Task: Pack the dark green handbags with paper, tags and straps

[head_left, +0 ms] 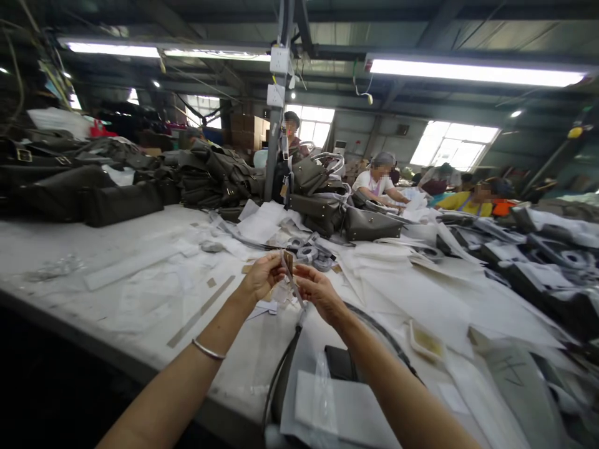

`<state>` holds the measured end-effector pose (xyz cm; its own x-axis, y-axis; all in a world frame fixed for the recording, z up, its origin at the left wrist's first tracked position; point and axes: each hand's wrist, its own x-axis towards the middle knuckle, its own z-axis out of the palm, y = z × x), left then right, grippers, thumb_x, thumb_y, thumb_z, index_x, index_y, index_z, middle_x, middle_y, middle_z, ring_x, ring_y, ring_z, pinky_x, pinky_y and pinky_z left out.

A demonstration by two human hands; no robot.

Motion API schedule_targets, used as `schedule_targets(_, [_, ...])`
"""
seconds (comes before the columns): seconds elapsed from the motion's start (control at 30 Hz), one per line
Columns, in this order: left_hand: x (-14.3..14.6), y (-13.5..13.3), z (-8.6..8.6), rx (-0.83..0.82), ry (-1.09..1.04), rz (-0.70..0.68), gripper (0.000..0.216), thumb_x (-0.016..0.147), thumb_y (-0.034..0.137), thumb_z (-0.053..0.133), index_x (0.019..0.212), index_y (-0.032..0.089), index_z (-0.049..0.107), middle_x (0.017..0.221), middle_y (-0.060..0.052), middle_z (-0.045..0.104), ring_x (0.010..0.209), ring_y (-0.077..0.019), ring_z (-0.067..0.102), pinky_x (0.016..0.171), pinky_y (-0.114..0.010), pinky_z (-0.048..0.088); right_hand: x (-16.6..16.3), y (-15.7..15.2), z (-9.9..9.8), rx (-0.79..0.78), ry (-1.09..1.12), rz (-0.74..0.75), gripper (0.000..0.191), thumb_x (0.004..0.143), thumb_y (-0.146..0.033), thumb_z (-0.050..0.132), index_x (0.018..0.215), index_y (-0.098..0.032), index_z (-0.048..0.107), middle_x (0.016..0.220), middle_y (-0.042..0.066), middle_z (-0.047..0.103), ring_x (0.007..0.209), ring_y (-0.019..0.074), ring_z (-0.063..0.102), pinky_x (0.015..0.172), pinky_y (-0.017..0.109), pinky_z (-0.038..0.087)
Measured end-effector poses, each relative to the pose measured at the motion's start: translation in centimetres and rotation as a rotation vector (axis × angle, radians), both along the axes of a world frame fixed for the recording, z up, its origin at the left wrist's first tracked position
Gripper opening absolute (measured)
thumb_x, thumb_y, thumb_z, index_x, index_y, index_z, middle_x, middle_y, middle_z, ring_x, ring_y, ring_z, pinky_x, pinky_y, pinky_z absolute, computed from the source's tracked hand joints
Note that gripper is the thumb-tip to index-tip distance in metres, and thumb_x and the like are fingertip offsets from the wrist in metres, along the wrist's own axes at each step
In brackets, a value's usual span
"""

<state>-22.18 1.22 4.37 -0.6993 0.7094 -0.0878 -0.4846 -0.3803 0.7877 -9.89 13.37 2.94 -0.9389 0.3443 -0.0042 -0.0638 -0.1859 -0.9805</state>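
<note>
My left hand (pixel 264 275) is closed, thumb and fingers pinching the upper end of a narrow grey strap (pixel 296 292). On the other side of it, my right hand (pixel 319 292) has its fingers curled against the strap. A small brown tag (pixel 289 259) shows between the fingertips; how it is attached I cannot make out. The strap slants down to a dark bag handle (pixel 279 368). Below my hands, the dark bag is largely covered by white sheets (pixel 334 405) and clear plastic, with a small black piece (pixel 340 363) on top.
Dark handbags (pixel 124 202) are heaped along the back of the white table (pixel 140 324). Rolled grey straps (pixel 309 252) lie beyond my hands. White paper sheets (pixel 416 287) and a small tray (pixel 425 342) are at right. A metal post (pixel 272 149) rises behind; several people work farther back.
</note>
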Motion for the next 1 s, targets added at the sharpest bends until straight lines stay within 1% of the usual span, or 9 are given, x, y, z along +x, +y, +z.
schedule_targets(0.07, [0.3,0.2,-0.1,0.024,0.014,-0.027,0.01,0.083,0.016,0.071,0.08,0.011,0.063,0.064,0.0,0.063,0.047,-0.0058,0.056,0.046,-0.014,0.048,0.0,-0.5,0.4,-0.015,0.008,0.097,0.058,0.061,-0.027,0.077,0.117,-0.023,0.063,0.124,0.006,0.063,0.058,0.0071,0.058,0.056,0.024,0.045])
schedule_targets(0.2, [0.5,0.6,-0.3,0.056,0.044,-0.062,0.017,0.078,0.019,0.076,0.075,0.012,0.061,0.063,0.001,0.061,0.047,-0.0057,0.053,0.046,-0.015,0.047,0.3,-1.3,0.7,-0.056,-0.003,0.235,0.052,0.062,-0.026,0.081,0.111,-0.02,0.066,0.098,0.003,0.069,0.061,0.0105,0.062,0.062,0.026,0.05])
schedule_targets(0.3, [0.5,0.6,-0.3,0.055,0.072,-0.069,0.017,0.077,0.019,0.076,0.075,0.012,0.061,0.064,0.0,0.061,0.048,-0.0056,0.052,0.048,-0.016,0.046,0.4,-1.6,0.3,-0.039,-0.029,0.167,0.046,0.059,-0.038,0.086,0.095,-0.016,0.067,0.079,0.001,0.068,0.066,0.0137,0.065,0.068,0.028,0.052])
schedule_targets(0.4, [0.3,0.2,-0.3,0.026,0.107,-0.065,0.016,0.076,0.019,0.076,0.079,0.012,0.061,0.066,0.001,0.061,0.049,-0.0052,0.052,0.048,-0.015,0.045,0.4,-1.3,-0.1,0.007,-0.06,0.092,0.049,0.06,-0.054,0.084,0.08,-0.015,0.063,0.064,-0.001,0.064,0.055,0.0126,0.062,0.06,0.028,0.052])
schedule_targets(0.47, [0.0,-0.2,-0.4,-0.001,0.137,-0.049,0.019,0.074,0.021,0.077,0.081,0.014,0.06,0.067,0.001,0.062,0.05,-0.0053,0.053,0.049,-0.015,0.044,0.7,-0.9,-0.2,0.028,-0.072,0.073,0.051,0.061,-0.059,0.082,0.075,-0.015,0.061,0.059,-0.001,0.063,0.049,0.0121,0.06,0.053,0.026,0.05])
schedule_targets(0.6, [-0.6,-1.2,-0.7,-0.084,0.22,0.001,0.029,0.068,0.029,0.082,0.08,0.016,0.061,0.072,0.0,0.064,0.056,-0.0078,0.057,0.052,-0.017,0.045,1.5,0.1,0.2,0.069,-0.1,0.051,0.049,0.062,-0.058,0.082,0.072,-0.014,0.062,0.057,-0.001,0.063,0.044,0.0112,0.057,0.046,0.024,0.047])
schedule_targets(0.7, [-1.0,-1.5,-1.2,-0.164,0.294,0.066,0.032,0.064,0.034,0.083,0.079,0.015,0.063,0.082,-0.004,0.067,0.068,-0.0118,0.062,0.06,-0.021,0.048,1.7,0.5,0.5,0.072,-0.106,0.043,0.047,0.064,-0.056,0.081,0.077,-0.014,0.065,0.056,-0.003,0.061,0.042,0.0099,0.055,0.045,0.024,0.047])
schedule_targets(0.87, [-1.7,-1.5,-2.1,-0.268,0.438,0.271,0.024,0.072,0.037,0.071,0.082,0.017,0.062,0.09,-0.004,0.066,0.086,-0.0171,0.062,0.077,-0.029,0.049,1.5,0.5,0.8,0.033,-0.106,0.055,0.049,0.067,-0.058,0.078,0.089,-0.017,0.064,0.069,0.001,0.069,0.051,0.0115,0.061,0.049,0.023,0.048])
schedule_targets(1.0, [-1.0,-1.9,-1.7,-0.31,0.591,0.395,0.021,0.075,0.032,0.066,0.092,0.019,0.063,0.101,-0.004,0.066,0.095,-0.0201,0.06,0.089,-0.035,0.047,1.4,0.4,0.9,0.032,-0.063,0.065,0.048,0.064,-0.055,0.082,0.086,-0.016,0.064,0.077,0.005,0.072,0.057,0.0116,0.063,0.051,0.021,0.044])
